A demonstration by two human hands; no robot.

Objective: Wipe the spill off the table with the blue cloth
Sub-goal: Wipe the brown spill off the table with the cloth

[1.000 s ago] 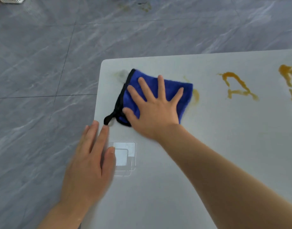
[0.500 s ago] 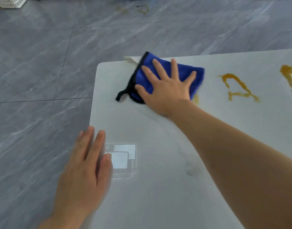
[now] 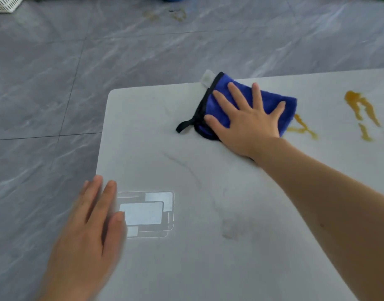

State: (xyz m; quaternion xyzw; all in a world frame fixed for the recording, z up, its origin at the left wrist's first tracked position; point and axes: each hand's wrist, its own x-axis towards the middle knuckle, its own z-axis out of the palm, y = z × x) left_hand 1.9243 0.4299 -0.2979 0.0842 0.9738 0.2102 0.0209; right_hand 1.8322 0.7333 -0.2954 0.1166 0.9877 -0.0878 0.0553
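While the right hand pressed down: the right hand (image 3: pixel 249 124) lay flat on the blue cloth (image 3: pixel 273 103), fingers straight and fanned apart, palm on the fabric, nothing curled or pinched.
Right arm: the bare forearm reached in from the lower right corner, crossing low over the worktop (image 3: pixel 208 246) toward its far edge.
Left hand: the left hand (image 3: pixel 87 233) rested palm down at the near left edge of the worktop, fingers straight and close together, grasping nothing; its outline was blurred, and part of it hung past the edge over the floor.
Cloth position: the blue cloth sat near the far edge of the worktop, under the right hand, well apart from the left hand; its black-bound hem faced left, with a black loop (image 3: pixel 183 126) sticking out on that side.
Cloth tag: a small white tag (image 3: pixel 206 77) poked out at the far left corner of the cloth, at the worktop's edge.
Spill: orange-brown streaks (image 3: pixel 304 128) lay just beside the cloth's right end, and a further patch (image 3: pixel 360 109) lay to the right, apart from it.
Worktop marks: a pale pattern of rectangles (image 3: pixel 147 213) showed just beside the left thumb, with faint grey smears nearby.
Floor: grey marbled tiles (image 3: pixel 45 94) surrounded the worktop.
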